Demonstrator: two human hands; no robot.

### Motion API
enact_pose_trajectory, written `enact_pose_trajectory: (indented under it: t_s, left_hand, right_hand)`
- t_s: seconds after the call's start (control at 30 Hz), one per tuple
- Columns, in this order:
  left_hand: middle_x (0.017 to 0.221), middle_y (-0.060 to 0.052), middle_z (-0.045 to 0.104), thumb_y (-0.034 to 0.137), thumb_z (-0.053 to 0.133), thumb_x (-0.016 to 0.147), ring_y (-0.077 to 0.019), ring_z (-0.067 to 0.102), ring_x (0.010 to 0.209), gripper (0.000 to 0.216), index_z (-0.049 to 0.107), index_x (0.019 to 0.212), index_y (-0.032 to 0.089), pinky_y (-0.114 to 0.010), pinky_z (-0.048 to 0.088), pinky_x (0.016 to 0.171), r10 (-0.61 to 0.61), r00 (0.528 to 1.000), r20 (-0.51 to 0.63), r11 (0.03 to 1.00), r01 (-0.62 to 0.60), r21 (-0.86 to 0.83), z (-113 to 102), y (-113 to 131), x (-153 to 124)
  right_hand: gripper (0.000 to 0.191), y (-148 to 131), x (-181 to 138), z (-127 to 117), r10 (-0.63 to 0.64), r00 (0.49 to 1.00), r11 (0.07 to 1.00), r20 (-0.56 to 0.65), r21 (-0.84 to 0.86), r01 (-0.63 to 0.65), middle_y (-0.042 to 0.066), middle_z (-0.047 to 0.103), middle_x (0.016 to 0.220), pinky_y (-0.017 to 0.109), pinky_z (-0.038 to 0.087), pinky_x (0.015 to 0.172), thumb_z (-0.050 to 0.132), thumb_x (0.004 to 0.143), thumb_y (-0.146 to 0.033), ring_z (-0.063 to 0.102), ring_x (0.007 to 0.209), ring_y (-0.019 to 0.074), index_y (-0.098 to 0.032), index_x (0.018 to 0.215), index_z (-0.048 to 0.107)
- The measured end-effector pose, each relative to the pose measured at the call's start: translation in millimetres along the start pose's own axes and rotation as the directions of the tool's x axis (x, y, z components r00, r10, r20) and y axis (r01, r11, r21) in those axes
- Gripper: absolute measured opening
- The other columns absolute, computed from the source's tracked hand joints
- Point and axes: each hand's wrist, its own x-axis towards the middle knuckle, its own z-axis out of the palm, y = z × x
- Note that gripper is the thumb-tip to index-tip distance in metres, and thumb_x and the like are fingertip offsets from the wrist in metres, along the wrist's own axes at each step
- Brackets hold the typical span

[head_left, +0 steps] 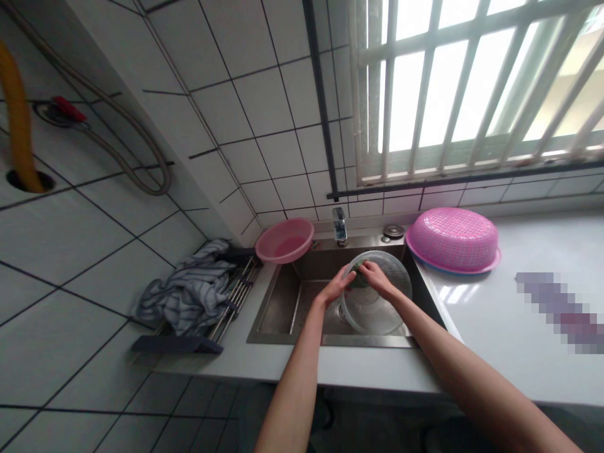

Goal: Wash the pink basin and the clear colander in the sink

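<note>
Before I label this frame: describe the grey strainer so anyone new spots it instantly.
Start at the steel sink set in the white counter. In its right part, the left hand and right hand are at the round strainer. Its grey mesh sets it apart from the pink basin and pink basket nearby.

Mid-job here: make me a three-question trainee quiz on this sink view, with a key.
1. True or false: the left hand and right hand are both over the sink.
2. What lies on the rack? A: pink basin; B: striped cloth; C: faucet.
3. Fill in: a small ____ item shows between the hands, at the round bowl.

Key: 1 true; 2 B; 3 green.
</note>
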Motion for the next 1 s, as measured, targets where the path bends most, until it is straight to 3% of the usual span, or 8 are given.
enact_pose_trajectory:
  t_s: [0.1, 0.17, 0.43, 0.6, 0.67, 0.73, 0.9, 1.0]
  left_hand:
    - [0.158, -0.012, 0.055, 0.068, 0.07, 0.089, -0.0344, 0.047, 0.148, 0.075, 0.057, 0.15, 0.026, -0.054, 0.03, 0.128, 0.058, 0.998, -0.016, 0.998, -0.057, 0.041, -3, -4, 1]
    - [0.156, -0.012, 0.057, 0.068, 0.071, 0.089, -0.0339, 0.046, 0.149, 0.073, 0.061, 0.146, 0.024, -0.052, 0.024, 0.131, 0.085, 0.996, -0.014, 0.994, -0.084, 0.065, -4, -5, 3]
    - [0.159, -0.014, 0.054, 0.066, 0.069, 0.091, -0.035, 0.047, 0.149, 0.08, 0.051, 0.155, 0.022, -0.053, 0.03, 0.128, 0.051, 0.999, 0.015, 0.998, -0.052, 0.037, 0, -2, 4]
    - [0.159, -0.015, 0.054, 0.069, 0.07, 0.089, -0.035, 0.045, 0.15, 0.08, 0.056, 0.151, 0.022, -0.052, 0.027, 0.13, 0.073, 0.997, 0.015, 0.995, -0.074, 0.07, -3, -8, 4]
    - [0.16, -0.015, 0.053, 0.071, 0.072, 0.086, -0.0349, 0.044, 0.151, 0.082, 0.058, 0.15, 0.021, -0.051, 0.024, 0.131, 0.079, 0.997, 0.02, 0.992, -0.08, 0.093, -3, -8, 5]
    - [0.161, -0.014, 0.052, 0.07, 0.072, 0.086, -0.0348, 0.043, 0.152, 0.081, 0.058, 0.149, 0.022, -0.05, 0.023, 0.132, 0.097, 0.995, 0.03, 0.991, -0.099, 0.093, -3, -6, 6]
    - [0.16, -0.013, 0.052, 0.066, 0.07, 0.09, -0.0362, 0.046, 0.149, 0.081, 0.049, 0.157, 0.025, -0.054, 0.032, 0.126, 0.069, 0.998, 0.012, 0.998, -0.069, 0.012, 1, 4, 1]
    - [0.16, -0.013, 0.053, 0.066, 0.068, 0.092, -0.0372, 0.047, 0.148, 0.079, 0.049, 0.157, 0.025, -0.056, 0.034, 0.124, 0.037, 0.999, 0.013, 0.999, -0.037, -0.029, 1, 6, -2]
  right_hand:
    - [0.032, 6, -9, 16, -0.022, 0.961, 1.0, 0.274, 0.009, 0.02, 0.006, 0.072, 0.086, 0.032, 0.048, 0.073, 0.066, 0.083, -0.05, 0.059, 0.076, 0.0201, -0.018, 0.083, 0.071]
    - [0.03, 10, -10, 21, -0.023, 0.944, 1.0, 0.329, -0.008, 0.027, 0.006, 0.073, 0.086, 0.032, 0.049, 0.074, 0.068, 0.081, -0.047, 0.06, 0.077, 0.0207, -0.018, 0.086, 0.073]
    - [0.031, 8, 6, -4, -0.021, 0.998, 0.992, -0.058, -0.125, 0.014, 0.007, 0.072, 0.084, 0.032, 0.047, 0.07, 0.054, 0.087, -0.044, 0.058, 0.074, 0.0204, -0.018, 0.079, 0.068]
    - [0.029, 16, -5, 14, -0.041, 0.955, 0.995, 0.293, -0.071, 0.064, 0.008, 0.075, 0.087, 0.033, 0.049, 0.073, 0.062, 0.086, -0.044, 0.062, 0.075, 0.0212, -0.017, 0.085, 0.073]
    - [0.025, 18, -7, 18, -0.041, 0.942, 0.991, 0.332, -0.109, 0.081, 0.009, 0.076, 0.088, 0.033, 0.051, 0.075, 0.064, 0.087, -0.04, 0.064, 0.077, 0.0223, -0.017, 0.085, 0.073]
    - [0.02, 17, -6, 15, -0.061, 0.962, 0.982, 0.265, -0.155, 0.105, 0.01, 0.078, 0.096, 0.034, 0.052, 0.081, 0.063, 0.088, -0.033, 0.067, 0.083, 0.0238, -0.017, 0.09, 0.075]
    - [0.02, 3, 3, -5, -0.047, 0.989, 0.948, -0.143, -0.317, -0.001, 0.013, 0.077, 0.108, 0.035, 0.051, 0.09, 0.056, 0.094, -0.027, 0.069, 0.097, 0.0261, -0.019, 0.096, 0.074]
    - [0.021, -3, 0, -3, -0.034, 0.994, 0.962, -0.107, -0.273, 0.004, 0.011, 0.078, 0.105, 0.035, 0.052, 0.088, 0.056, 0.094, -0.03, 0.069, 0.095, 0.0259, -0.02, 0.094, 0.074]
